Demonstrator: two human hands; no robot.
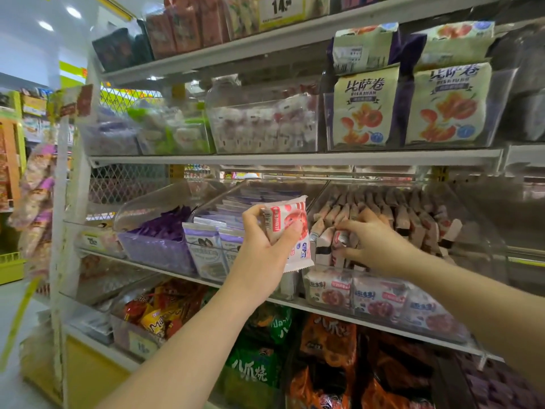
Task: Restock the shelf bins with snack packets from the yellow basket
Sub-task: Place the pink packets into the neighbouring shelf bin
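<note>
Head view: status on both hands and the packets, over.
Left hand grips red-and-white packet, not yet binned. Right hand pinches upright packet in the clear bin. Bin rows packed tight; yellow basket not in view.

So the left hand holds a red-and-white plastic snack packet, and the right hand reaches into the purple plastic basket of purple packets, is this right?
Not quite. The left hand does hold the red-and-white plastic snack packet, but the right hand reaches into the clear plastic bin of upright pink-and-white packets, pinching one. The head view shows it.
</note>
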